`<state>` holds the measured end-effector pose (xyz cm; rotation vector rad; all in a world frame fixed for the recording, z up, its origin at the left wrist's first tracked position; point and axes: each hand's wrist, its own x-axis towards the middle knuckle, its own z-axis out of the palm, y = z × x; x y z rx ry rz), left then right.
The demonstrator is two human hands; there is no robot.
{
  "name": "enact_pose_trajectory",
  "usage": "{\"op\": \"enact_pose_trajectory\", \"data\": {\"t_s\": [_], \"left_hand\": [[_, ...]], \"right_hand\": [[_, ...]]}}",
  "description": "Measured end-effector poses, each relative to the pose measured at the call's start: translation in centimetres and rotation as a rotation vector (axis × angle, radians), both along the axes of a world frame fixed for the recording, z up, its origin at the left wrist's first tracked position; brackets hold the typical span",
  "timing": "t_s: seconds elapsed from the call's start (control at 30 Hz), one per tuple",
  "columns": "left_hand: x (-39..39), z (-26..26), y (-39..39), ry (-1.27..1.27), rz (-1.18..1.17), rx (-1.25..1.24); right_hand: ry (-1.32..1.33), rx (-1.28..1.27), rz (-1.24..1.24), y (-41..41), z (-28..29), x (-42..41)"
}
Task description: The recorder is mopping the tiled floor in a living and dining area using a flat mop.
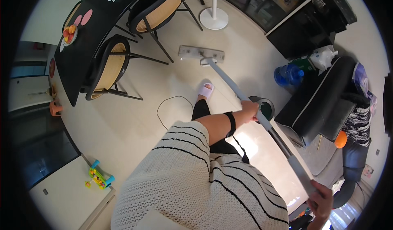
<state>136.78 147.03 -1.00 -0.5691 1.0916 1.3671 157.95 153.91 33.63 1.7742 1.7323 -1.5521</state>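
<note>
A flat mop (227,79) with a grey pole slants across the view from upper centre to lower right. Its rectangular head (190,52) lies on the pale floor, beyond my foot in a lilac slipper (205,90). My left hand (250,110), with a black band on the wrist, grips the middle of the pole. Near the pole's top end, at the lower right, my right hand (321,197) is closed around the grey handle. A dark round bin (270,104) stands just behind the pole beside my left hand.
Chairs with woven backs (110,67) stand along a black table (92,27) at the left. A white pedestal base (214,18) is at the top. To the right are a blue water bottle (288,75) and a sofa (316,101). A cord (158,108) lies on the floor; a colourful toy (98,177) stands lower left.
</note>
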Motion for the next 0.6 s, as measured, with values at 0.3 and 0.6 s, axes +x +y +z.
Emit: {"op": "enact_pose_trajectory", "data": {"t_s": [0.3,0.6], "left_hand": [[8.0,1.7,-2.8,-0.206,0.236,0.025],[2.1,3.0,-0.9,-0.265,0.627,0.015]], "right_hand": [[0.034,0.25,0.243,4.9,4.7,1.4],[0.219,0.494,0.824,5.2,6.3,-4.6]]}}
